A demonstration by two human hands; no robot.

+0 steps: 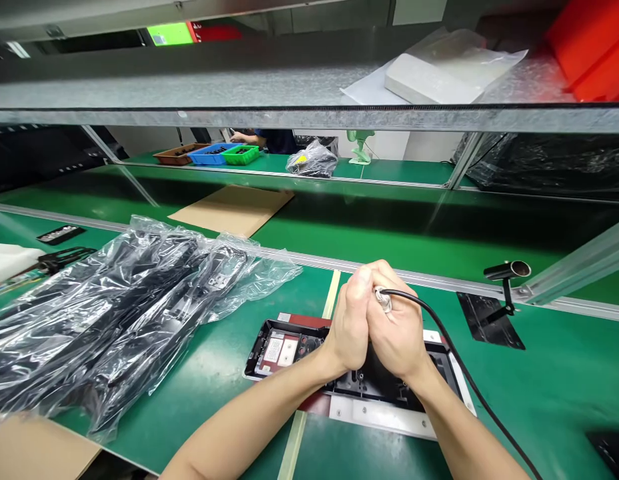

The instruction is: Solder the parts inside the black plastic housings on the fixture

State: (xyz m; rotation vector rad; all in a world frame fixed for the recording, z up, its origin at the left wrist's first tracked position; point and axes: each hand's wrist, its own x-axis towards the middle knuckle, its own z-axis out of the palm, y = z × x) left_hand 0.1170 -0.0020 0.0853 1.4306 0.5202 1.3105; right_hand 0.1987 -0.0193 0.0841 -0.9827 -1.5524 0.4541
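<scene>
1. In the head view, the left hand (348, 323) and right hand (397, 330) are pressed together at the centre of the frame, fingers wrapped around a corded tool (383, 300). Only its pale, wrapped top shows; the body and tip are hidden.
2. Below them, right of centre in the lower frame, lies a black casing (349, 385), open side up, on a reddish base (317, 403) edged with a white strip (379, 415).
3. The step in hand looks like work with the tool on the casing's inside, perhaps driving a fastener. The next move seems to call for an upright grip and even pressure, with the casing kept seated.
4. The casing is a long tray of moulded plastic with raised walls, ribs and small posts; paper labels show at its left end. The white strip is smooth and dotted with screw heads.
5. A round, rubbery-looking black cord (442, 328) curves towards the lower right.
6. At left, crinkled clear plastic bags (164, 300) cover long dark parts on the glossy green worktop (229, 387). Flat, matte cardboard (229, 208) lies upper left of centre.
</scene>
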